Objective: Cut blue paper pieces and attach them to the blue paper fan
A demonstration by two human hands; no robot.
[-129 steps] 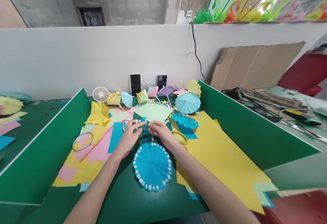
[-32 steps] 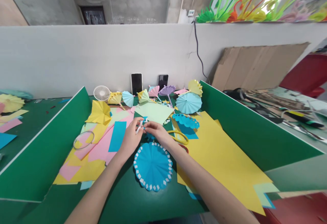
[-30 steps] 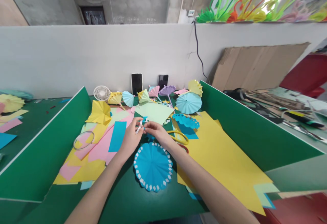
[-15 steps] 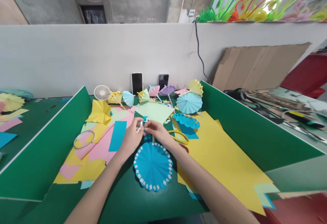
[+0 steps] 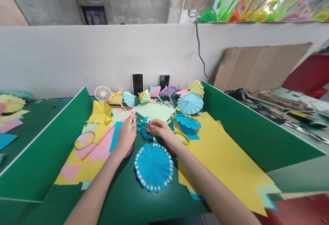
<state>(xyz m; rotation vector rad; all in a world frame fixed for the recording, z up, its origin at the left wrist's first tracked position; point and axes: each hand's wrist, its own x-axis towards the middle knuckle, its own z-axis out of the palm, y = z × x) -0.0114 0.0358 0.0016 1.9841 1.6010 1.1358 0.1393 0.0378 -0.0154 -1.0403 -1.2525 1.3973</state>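
My left hand [image 5: 126, 134] is closed, with a bit of white paper [image 5: 133, 124] showing between its fingertips. My right hand [image 5: 159, 130] curls over red-handled scissors [image 5: 169, 148]; metal shows just beyond its fingertips, and most of the scissors is hidden by the hand and forearm. Small blue paper scraps [image 5: 144, 129] lie between the hands. Nearer me is a pleated blue paper disc [image 5: 153, 166] with white diamond marks around its scalloped edge. A blue paper rectangle [image 5: 117, 136] lies partly behind my left hand.
Yellow sheets [image 5: 221, 156] cover the right side, with a scalloped blue paper piece [image 5: 187, 121] and a yellow loop [image 5: 183, 138] nearby. Pink paper [image 5: 100, 149] and a clear ring [image 5: 84, 140] lie left. Small paper umbrellas [image 5: 129, 99] line the back. Green dividers [image 5: 246, 125] flank the table.
My hands have moved apart, the left one going left with the white paper. The red scissors handle has shifted from right of my right forearm to its left, under the hand.
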